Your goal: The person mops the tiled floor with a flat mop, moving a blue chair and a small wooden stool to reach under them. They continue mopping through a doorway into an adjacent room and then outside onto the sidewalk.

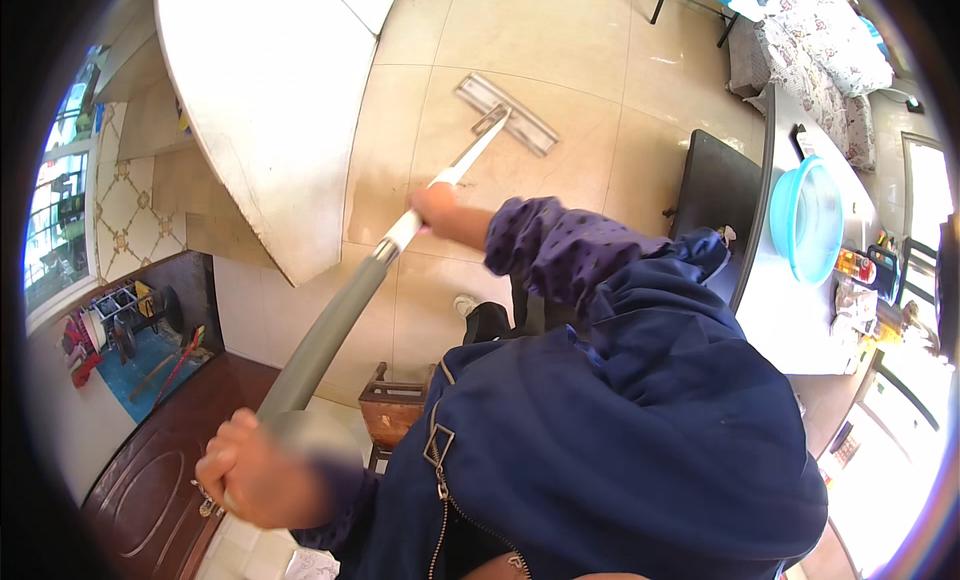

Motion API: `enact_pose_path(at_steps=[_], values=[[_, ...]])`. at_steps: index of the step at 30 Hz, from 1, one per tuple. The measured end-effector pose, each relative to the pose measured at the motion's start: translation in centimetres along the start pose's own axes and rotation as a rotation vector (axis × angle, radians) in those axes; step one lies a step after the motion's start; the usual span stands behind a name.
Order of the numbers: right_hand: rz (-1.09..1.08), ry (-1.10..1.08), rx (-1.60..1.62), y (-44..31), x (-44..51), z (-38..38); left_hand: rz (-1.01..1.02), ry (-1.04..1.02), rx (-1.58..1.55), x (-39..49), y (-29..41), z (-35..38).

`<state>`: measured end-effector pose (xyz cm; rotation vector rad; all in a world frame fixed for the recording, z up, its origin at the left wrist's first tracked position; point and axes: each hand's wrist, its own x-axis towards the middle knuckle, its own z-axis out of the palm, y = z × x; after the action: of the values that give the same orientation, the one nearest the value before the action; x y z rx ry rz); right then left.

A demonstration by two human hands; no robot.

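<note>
A flat mop with a white and grey pole (330,332) runs diagonally from the lower left to the upper middle. My left hand (259,467) is closed around the thick grey upper end of the pole. Farther down, my right hand (435,206) grips its white part, just below a metal collar. The mop's rectangular metal head (507,114) lies on the beige tiled floor (525,32), with its joint at the middle. Any mop pad under the head is hidden. Both hands are partly blurred.
A large white panel (262,92) stands left of the mop. At right, a table (780,332) holds a light blue basin (785,220) and bottles, beside a dark panel (716,190). A wooden stool (394,415) is near my body. A patterned sofa (814,47) stands upper right, a brown door (165,467) lower left.
</note>
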<state>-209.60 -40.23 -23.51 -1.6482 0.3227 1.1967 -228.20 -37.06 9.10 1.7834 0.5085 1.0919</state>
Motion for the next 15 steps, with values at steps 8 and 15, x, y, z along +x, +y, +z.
enact_pose_path(at_steps=[8,15], values=[[0.224,-0.16,0.392,9.1,-11.9,19.2,0.169,0.219,0.112,-4.7,5.2,-18.5],[0.287,-0.179,0.574,10.6,-16.9,21.7,0.305,-0.032,0.025,-4.3,5.7,-27.5]])
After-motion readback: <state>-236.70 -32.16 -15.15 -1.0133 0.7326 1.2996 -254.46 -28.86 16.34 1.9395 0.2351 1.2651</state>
